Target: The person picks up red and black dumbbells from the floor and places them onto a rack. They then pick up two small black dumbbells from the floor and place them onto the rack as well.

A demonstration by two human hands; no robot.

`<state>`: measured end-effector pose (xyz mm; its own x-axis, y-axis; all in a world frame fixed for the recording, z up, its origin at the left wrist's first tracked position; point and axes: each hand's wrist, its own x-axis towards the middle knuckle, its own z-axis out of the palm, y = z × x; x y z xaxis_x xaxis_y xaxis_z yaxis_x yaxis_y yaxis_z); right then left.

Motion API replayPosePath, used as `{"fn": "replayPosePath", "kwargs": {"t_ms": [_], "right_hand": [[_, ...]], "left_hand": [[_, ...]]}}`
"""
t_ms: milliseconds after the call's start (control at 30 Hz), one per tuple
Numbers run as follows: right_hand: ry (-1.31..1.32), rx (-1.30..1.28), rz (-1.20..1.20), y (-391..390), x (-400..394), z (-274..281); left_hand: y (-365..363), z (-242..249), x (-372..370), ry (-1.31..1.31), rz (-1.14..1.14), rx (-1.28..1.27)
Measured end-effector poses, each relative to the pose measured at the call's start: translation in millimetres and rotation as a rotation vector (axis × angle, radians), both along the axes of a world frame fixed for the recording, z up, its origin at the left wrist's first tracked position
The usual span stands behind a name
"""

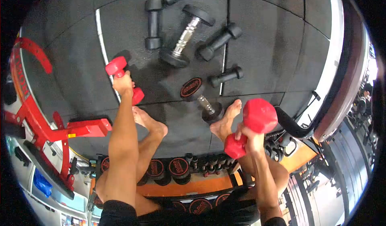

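Observation:
My left hand [124,83] is closed around the handle of a red dumbbell [116,66], held out over the dark mat at the left. Another red dumbbell [261,115] is in my right hand [251,139], raised closer to the camera, so one end looks large. Between my bare feet lies a chrome-handled dumbbell [205,104] with orange lettering on its end. A second chrome-handled dumbbell [185,37] rests farther out. Around it are black dumbbells [153,24], including one at the right [220,42] and a smaller one [226,77].
Red metal gym equipment [44,123] stands at the left. Behind my feet, a rack holds several round-ended dumbbells [179,167]. A black padded bar [289,121] juts in from the right, near the red dumbbell. Dark rubber tiles [257,37] cover the floor.

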<state>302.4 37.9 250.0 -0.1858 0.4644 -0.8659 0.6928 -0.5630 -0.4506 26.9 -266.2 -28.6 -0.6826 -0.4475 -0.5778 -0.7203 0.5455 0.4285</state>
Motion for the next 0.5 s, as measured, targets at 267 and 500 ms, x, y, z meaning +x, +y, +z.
{"fn": "replayPosePath", "kwargs": {"t_ms": [267, 500], "right_hand": [[0.086, 0.268, 0.126, 116, -49, -104], [-0.016, 0.346, 0.211, 202, -137, -181]], "left_hand": [[20, 18, -2, 0.077, -0.091, -0.194], [6, -1, -4, 0.111, -0.124, -0.194]]}}
